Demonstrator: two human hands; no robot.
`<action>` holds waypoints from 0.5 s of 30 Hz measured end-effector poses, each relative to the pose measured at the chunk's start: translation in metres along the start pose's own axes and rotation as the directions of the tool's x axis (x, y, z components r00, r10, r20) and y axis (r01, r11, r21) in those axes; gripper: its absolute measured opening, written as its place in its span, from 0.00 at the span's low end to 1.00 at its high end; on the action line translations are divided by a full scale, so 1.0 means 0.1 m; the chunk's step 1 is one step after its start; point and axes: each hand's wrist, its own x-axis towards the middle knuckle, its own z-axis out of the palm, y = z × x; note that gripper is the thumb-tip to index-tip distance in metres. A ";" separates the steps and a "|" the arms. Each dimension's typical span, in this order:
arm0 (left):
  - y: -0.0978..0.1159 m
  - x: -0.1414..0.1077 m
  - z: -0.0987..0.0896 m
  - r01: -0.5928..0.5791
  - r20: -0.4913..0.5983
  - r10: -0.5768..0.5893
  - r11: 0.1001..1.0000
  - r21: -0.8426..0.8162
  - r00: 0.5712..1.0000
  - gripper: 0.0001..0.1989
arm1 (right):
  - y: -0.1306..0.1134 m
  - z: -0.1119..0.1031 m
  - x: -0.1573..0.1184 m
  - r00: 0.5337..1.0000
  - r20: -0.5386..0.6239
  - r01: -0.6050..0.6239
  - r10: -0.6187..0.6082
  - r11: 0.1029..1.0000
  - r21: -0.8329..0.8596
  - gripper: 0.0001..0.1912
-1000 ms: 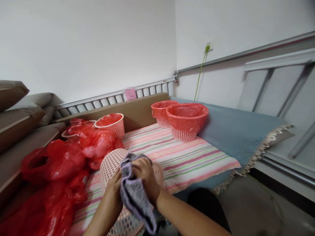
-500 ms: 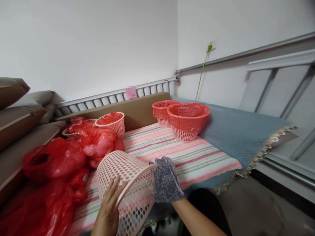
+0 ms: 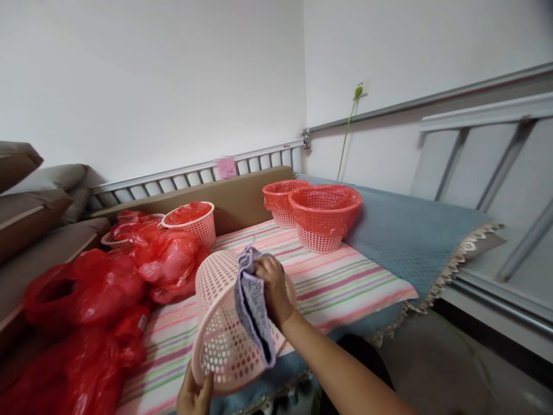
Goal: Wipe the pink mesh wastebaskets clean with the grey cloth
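A pale pink mesh plastic basket lies tilted on its side, its open mouth facing me. My left hand grips the lower left of its rim, thumb inside. In my right hand is a grey cloth with lilac edging, bunched at the top and hanging across the basket's mouth. The cloth hides part of the rim and the inside. The basket is over a striped sheet near the front edge.
Two baskets with red bags over them, a nearer one and a farther one, stand at the back right. Red plastic bags heap at left, beside another lined basket. Stacked cushions border the left; a blue cover lies right.
The basket has turned so its mouth faces me more. My right hand has moved left and up with the cloth, now at the rim's top; my left hand has shifted lower on the rim.
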 end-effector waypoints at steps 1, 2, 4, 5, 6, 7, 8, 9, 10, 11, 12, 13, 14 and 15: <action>0.02 0.04 0.00 -0.032 0.013 0.031 0.999 0.026 0.999 0.30 | -0.04 -0.01 -0.03 0.999 0.011 0.033 -0.034 0.999 0.025 0.10; 0.09 0.09 -0.03 -0.081 0.037 0.079 0.995 0.063 0.996 0.30 | -0.10 -0.01 -0.06 0.998 0.023 0.065 -0.066 0.996 0.054 0.11; 0.33 0.23 -0.10 -0.223 0.086 0.214 0.969 0.106 0.973 0.30 | -0.24 0.01 -0.13 0.991 0.059 0.117 -0.124 0.988 0.100 0.12; 0.46 0.31 -0.14 -0.306 0.125 0.293 0.946 0.104 0.948 0.30 | -0.31 0.02 -0.15 0.985 0.079 0.142 -0.151 0.983 0.115 0.11; 0.59 0.37 -0.16 -0.388 0.153 0.371 0.916 0.098 0.916 0.27 | -0.38 0.04 -0.16 0.980 0.099 0.160 -0.173 0.980 0.122 0.11; 0.69 0.43 -0.17 -0.456 0.185 0.433 0.885 0.098 0.882 0.24 | -0.43 0.06 -0.15 0.976 0.116 0.169 -0.184 0.978 0.123 0.11; 0.75 0.46 -0.17 -0.492 0.211 0.465 0.864 0.102 0.860 0.24 | -0.47 0.09 -0.15 0.974 0.128 0.170 -0.186 0.978 0.124 0.11; 0.79 0.48 -0.16 -0.523 0.232 0.490 0.845 0.111 0.840 0.24 | -0.48 0.10 -0.14 0.975 0.129 0.164 -0.181 0.978 0.130 0.11; 0.80 0.48 -0.14 -0.546 0.247 0.507 0.829 0.120 0.826 0.25 | -0.47 0.12 -0.14 0.978 0.119 0.155 -0.172 0.978 0.139 0.11; 0.79 0.47 -0.12 -0.562 0.256 0.521 0.817 0.128 0.815 0.25 | -0.43 0.13 -0.14 0.982 0.101 0.145 -0.161 0.978 0.151 0.12; 0.76 0.45 -0.11 -0.575 0.258 0.532 0.808 0.132 0.806 0.25 | -0.37 0.13 -0.15 0.987 0.074 0.129 -0.142 0.978 0.162 0.11; 0.73 0.42 -0.11 -0.584 0.256 0.542 0.801 0.131 0.801 0.26 | -0.28 0.14 -0.18 0.994 0.039 0.098 -0.106 0.980 0.174 0.11; 0.70 0.40 -0.11 -0.585 0.244 0.546 0.801 0.128 0.801 0.26 | -0.18 0.14 -0.22 0.999 0.006 0.043 -0.045 0.982 0.182 0.10; 0.67 0.39 -0.11 -0.579 0.227 0.545 0.806 0.124 0.807 0.26 | -0.08 0.14 -0.26 0.999 -0.018 -0.024 0.028 0.983 0.183 0.09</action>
